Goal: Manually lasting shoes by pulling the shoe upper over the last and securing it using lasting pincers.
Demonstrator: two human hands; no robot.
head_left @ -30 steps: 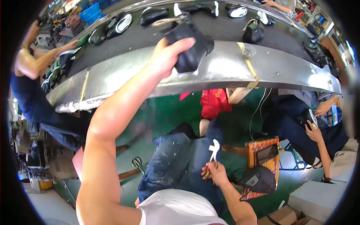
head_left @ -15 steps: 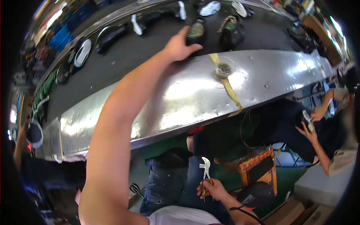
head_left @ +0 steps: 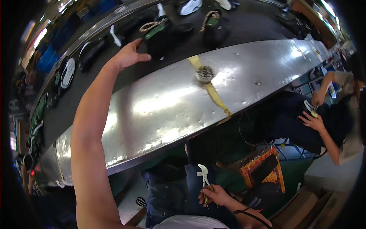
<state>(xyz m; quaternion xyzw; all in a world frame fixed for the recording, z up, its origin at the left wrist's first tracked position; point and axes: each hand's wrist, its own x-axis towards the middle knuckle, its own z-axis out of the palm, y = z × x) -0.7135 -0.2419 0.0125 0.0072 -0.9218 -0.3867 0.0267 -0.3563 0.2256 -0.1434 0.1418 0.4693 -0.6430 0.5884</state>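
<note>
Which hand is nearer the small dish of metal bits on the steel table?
Left. The left hand reaches over the conveyor belt, up and left of the dish. The right hand sits low by the lap, below the table edge, holding a white-tipped tool.

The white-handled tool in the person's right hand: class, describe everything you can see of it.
The white-handled tool looks like small pliers or snips, with pale, smooth, probably plastic-coated arms and a yellowish lower end. It points upward, slightly tilted, over the person's lap below the edge of the metal table. Only the right hand touches it, fingers wrapped round its lower part. Its tip is too small to make out.
</note>
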